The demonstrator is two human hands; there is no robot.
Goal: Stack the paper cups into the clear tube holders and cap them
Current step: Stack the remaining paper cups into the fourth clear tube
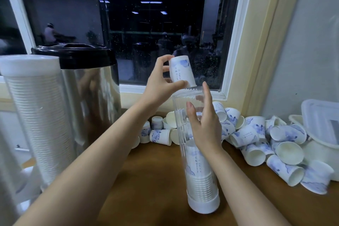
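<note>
1. Above the open mouth of the clear tube [190,154], the left hand [161,80] grips an upside-down paper cup [180,70] between thumb and fingers.
2. The right hand [203,128] wraps the tube at mid-height, standing it upright on the counter [156,180].
3. Centre the cup's rim over the mouth and level it, then release it onto the nested stack [200,176] low inside.
4. Hold the tube firm; a tilted cup would likely jam.

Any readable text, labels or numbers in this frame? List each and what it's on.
No text is legible.
Paper cup in the left hand: a column of small print, too blurred to read.
Stacked cups in the clear tube: same print, unreadable.
Loose cups: print too small to read.
Steel urn, capped tube: no text seen.
</note>
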